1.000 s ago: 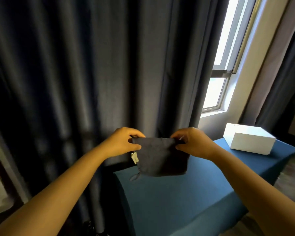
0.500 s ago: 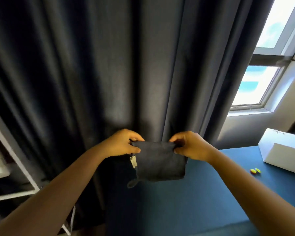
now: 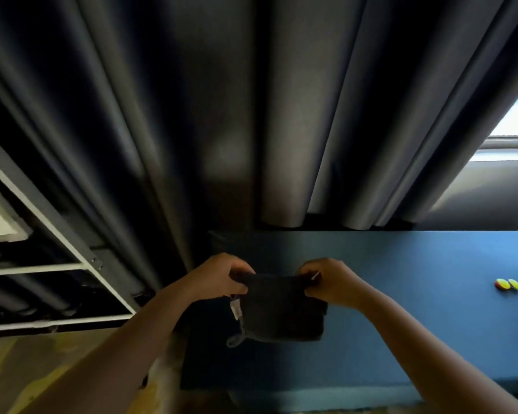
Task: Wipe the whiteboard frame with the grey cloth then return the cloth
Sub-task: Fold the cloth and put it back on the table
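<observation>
The grey cloth [image 3: 281, 312] hangs folded between my two hands above the left part of the blue table [image 3: 416, 264]. My left hand [image 3: 219, 277] pinches its upper left corner, where a small white label dangles. My right hand [image 3: 332, 283] pinches the upper right corner. A loop of cord hangs from the cloth's lower left. The whiteboard frame [image 3: 42, 204], dark with white edges, leans at the far left, with a corner of the white board surface showing.
Dark curtains [image 3: 251, 115] hang right behind the table and fill most of the view. A small yellow and red object [image 3: 507, 284] lies on the table at the right. A window [image 3: 515, 130] shows at the far right. Wooden floor lies at lower left.
The view has tilted down and turned left, so the table top and whiteboard frame show more and the white box has nearly left the view. Both hands keep their hold on the cloth.
</observation>
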Demonstrator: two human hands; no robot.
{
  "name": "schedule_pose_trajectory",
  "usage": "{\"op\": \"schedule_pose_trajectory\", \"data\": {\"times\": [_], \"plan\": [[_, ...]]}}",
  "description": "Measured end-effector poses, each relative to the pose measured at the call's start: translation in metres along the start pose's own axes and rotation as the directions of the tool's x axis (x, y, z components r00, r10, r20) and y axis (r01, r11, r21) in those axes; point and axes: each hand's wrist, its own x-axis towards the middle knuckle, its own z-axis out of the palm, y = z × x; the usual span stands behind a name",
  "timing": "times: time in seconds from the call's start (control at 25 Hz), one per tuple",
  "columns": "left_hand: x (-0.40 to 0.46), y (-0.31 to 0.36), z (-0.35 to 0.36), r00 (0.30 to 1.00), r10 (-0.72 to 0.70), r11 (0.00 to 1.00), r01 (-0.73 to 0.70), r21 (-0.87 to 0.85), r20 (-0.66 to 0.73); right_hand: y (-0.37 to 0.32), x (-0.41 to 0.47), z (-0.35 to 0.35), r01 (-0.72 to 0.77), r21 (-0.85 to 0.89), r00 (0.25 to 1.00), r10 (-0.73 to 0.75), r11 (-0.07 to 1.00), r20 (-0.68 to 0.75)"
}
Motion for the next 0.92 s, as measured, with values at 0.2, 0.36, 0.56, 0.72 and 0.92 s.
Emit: {"op": "schedule_pose_trajectory", "data": {"times": [0.2, 0.36, 0.56, 0.72, 0.92], "plan": [[0.025, -0.035, 0.030, 1.000, -0.026, 1.000, 0.026, -0.001, 0.011, 0.029, 0.030, 0.039, -0.075, 0.054, 0.997, 0.073, 0.996, 0.029], [0.052, -0.066, 0.053, 0.997, -0.074, 0.997, 0.074, -0.012, 0.039, 0.054, 0.062, 0.069, -0.103, 0.025, 0.993, 0.101, 0.994, 0.067], [0.074, -0.091, 0.073, 0.996, -0.081, 0.996, 0.079, -0.040, -0.041, 0.071, 0.089, 0.097, -0.159, 0.033, 0.987, 0.159, 0.987, 0.010], [0.087, -0.100, 0.077, 0.994, -0.064, 0.998, 0.064, -0.013, -0.087, 0.074, 0.103, 0.104, -0.155, -0.004, 0.987, 0.155, 0.988, -0.030], [0.095, -0.106, 0.078, 0.995, -0.026, 0.998, 0.032, 0.055, -0.100, 0.073, 0.111, 0.105, -0.138, -0.061, 0.990, 0.138, 0.989, -0.010]]}}
